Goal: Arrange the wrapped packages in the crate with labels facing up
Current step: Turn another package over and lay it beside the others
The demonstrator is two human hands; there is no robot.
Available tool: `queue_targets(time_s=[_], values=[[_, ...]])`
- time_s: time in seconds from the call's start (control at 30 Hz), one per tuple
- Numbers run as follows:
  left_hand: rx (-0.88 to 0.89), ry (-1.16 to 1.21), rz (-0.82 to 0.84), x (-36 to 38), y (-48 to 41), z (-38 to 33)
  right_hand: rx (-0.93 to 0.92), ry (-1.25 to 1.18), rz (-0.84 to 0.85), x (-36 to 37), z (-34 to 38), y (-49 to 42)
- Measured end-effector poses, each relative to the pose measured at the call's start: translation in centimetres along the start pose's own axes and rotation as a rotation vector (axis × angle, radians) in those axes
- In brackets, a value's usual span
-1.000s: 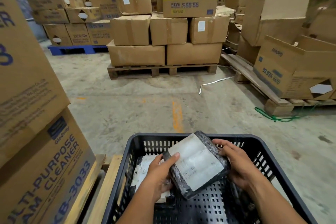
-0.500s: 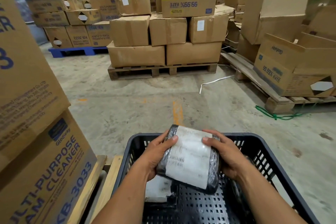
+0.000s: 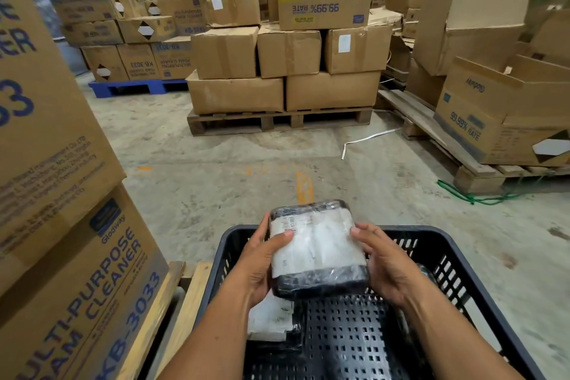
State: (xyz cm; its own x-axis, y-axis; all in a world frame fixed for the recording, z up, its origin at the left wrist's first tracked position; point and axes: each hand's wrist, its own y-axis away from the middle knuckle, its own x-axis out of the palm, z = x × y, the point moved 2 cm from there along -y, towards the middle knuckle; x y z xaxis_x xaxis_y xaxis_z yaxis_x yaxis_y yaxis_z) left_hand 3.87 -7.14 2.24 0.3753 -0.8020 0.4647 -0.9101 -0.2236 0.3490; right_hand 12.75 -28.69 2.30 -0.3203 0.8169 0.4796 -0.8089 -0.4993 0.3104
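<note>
I hold a black plastic-wrapped package (image 3: 316,251) with a white label facing up, lifted above the far half of the dark perforated crate (image 3: 456,259). My left hand (image 3: 262,262) grips its left edge, thumb on the label. My right hand (image 3: 385,265) holds its right edge. A second wrapped package (image 3: 271,318) lies on the crate floor at the left, white label up, partly hidden under my left wrist. Another dark wrapped shape (image 3: 427,271) sits against the crate's right wall behind my right hand.
Tall stacked cartons (image 3: 61,194) rise close at the left, on a wooden pallet (image 3: 185,302) beside the crate. A pallet of brown boxes (image 3: 283,71) stands ahead across the concrete floor. More cartons on a pallet (image 3: 499,120) are at the right, with a green cord (image 3: 472,197) on the floor.
The package has been raised out of the crate and turned from tilted to squarer, label up. Both hands rose with it and now grip its sides.
</note>
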Motion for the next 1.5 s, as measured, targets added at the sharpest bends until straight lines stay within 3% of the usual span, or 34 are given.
queue_targets(time_s=[0.13, 0.37, 0.53, 0.63, 0.83, 1.0, 1.17, 1.3, 1.5], values=[[-0.06, -0.168, 0.13, 0.8, 0.2, -0.3, -0.009, 0.131, -0.011, 0.1, 0.8, -0.2], [-0.011, -0.095, -0.099, 0.7, 0.1, 0.8, -0.1, -0.052, -0.138, -1.1, -0.9, -0.4], [-0.043, -0.03, -0.061, 1.4, 0.5, 2.4, -0.152, -0.196, -0.214, -0.7, -1.6, -0.6], [0.011, 0.001, -0.071, 1.2, 0.2, 1.8, -0.103, -0.128, -0.174, -0.8, -1.6, -0.4], [-0.034, -0.083, 0.069, 0.5, 0.2, 2.0, -0.07, 0.166, -0.033, -1.7, 0.5, -0.1], [-0.05, -0.195, -0.017, 1.2, 0.0, 2.9, -0.121, 0.328, -0.131, -2.5, -1.0, 0.0], [0.117, -0.577, -0.292, 1.0, -0.2, 3.0, -0.133, 0.556, -0.197, -5.0, -1.5, 0.5], [0.173, -0.979, -0.469, -1.7, 0.6, 4.6, -0.063, 0.576, -0.25, -6.7, -3.9, 0.8], [0.131, -1.46, -0.392, -5.3, 1.5, 7.5, -0.034, 0.719, -0.361, -8.1, -7.5, 0.0]])
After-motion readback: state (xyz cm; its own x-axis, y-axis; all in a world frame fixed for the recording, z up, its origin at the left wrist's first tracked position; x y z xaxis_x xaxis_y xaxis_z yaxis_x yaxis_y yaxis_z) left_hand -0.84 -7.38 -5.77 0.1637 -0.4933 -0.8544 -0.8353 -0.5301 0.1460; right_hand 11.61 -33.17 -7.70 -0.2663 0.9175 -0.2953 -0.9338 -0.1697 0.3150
